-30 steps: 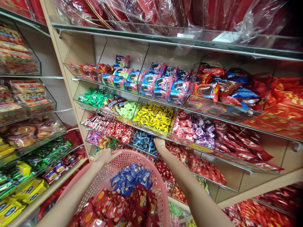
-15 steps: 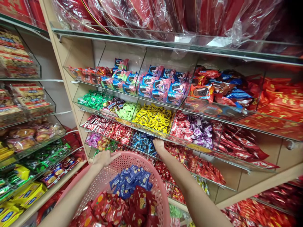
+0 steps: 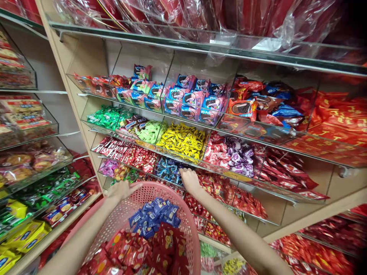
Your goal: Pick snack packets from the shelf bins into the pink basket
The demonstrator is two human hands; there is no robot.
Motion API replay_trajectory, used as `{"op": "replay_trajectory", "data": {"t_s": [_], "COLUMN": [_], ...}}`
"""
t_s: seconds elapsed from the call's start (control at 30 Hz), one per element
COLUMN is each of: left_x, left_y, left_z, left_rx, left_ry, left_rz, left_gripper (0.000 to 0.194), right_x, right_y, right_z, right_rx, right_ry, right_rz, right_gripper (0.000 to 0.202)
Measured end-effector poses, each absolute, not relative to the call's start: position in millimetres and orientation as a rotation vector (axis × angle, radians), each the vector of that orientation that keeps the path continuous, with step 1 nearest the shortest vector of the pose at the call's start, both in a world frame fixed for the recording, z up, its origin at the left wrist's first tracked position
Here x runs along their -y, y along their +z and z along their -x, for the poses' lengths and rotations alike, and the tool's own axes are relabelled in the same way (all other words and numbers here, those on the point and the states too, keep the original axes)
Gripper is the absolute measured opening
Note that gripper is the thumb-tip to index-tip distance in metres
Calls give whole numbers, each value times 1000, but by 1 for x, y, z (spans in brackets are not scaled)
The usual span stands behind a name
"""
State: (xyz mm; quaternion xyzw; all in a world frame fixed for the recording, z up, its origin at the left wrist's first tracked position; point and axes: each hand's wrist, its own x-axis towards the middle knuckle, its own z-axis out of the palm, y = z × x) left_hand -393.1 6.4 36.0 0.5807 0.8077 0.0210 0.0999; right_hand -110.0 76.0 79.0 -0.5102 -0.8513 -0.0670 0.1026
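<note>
A pink perforated plastic basket [image 3: 194, 229] stands in front of me at the lower centre. Inside it lie small blue-wrapped candies [image 3: 155, 215] and red-wrapped packets [image 3: 129, 248]. My left hand [image 3: 120, 190] is closed over the basket's far left rim, thumb stretched along the edge. At a low shelf, my right hand [image 3: 189, 179] is beside a compartment of blue-wrapped candies [image 3: 169, 170]. Its fingers are curled, and what they hold, if anything, is hidden from me. Just above that hand is a compartment of yellow-wrapped candies [image 3: 182, 142].
Glass shelves with clear dividers rise ahead, holding cookie packs [image 3: 195, 98], green candies [image 3: 104, 116] and purple-wrapped candies [image 3: 240, 154]. The glass edge [image 3: 218, 168] overhangs my right hand. More shelves with yellow packs [image 3: 25, 238] stand at the left.
My right hand has drawn slightly back from the shelf, and more of its curled fingers shows. The view has shifted a little; my left hand stays on the basket rim.
</note>
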Motion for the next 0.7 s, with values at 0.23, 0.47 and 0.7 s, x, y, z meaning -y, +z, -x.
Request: {"op": "replay_trajectory", "data": {"t_s": [0.23,0.47,0.7], "left_x": [-14,-13,-17], "left_y": [39,41,36], "left_z": [384,385,392], "left_rx": [-2380,-2375,-2374], "left_ry": [45,59,60], "left_rz": [-1738,-1730,-1753], "left_gripper": [80,81,81], "right_x": [-51,-43,-40], "right_y": [54,34,29], "right_z": [104,110,120], "right_rx": [1988,1922,2218], "right_ry": [1515,1694,1396], "right_rz": [1309,1319,1413], "right_gripper": [15,21,19]}}
